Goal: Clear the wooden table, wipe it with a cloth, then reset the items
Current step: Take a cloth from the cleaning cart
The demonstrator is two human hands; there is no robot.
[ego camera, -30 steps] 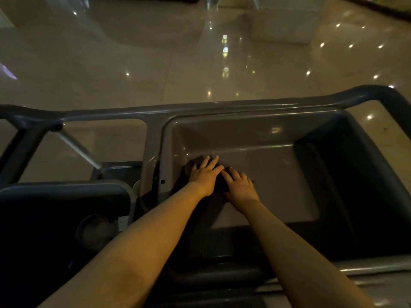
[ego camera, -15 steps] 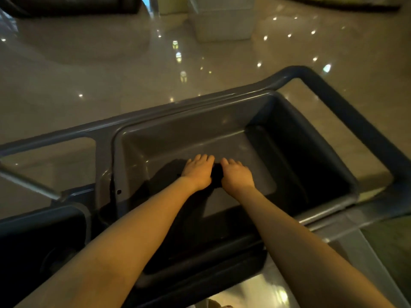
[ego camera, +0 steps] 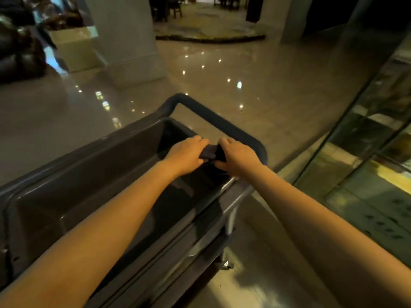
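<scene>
Left hand (ego camera: 185, 155) and right hand (ego camera: 239, 157) each grasp one end of a small, dark, folded cloth (ego camera: 210, 152), grip clenched, above the grey plastic cart tub (ego camera: 100, 174) near its right end.

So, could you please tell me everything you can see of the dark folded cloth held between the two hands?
The dark folded cloth looks like soft grey-black fabric, bunched into a small wad; only a short strip shows between the hands. The left hand grips its left end and the right hand its right end, fingers curled over it. It is held above the far end of the grey plastic cart tub, near the cart's dark handle bar. Whether it touches the tub I cannot tell.
</scene>
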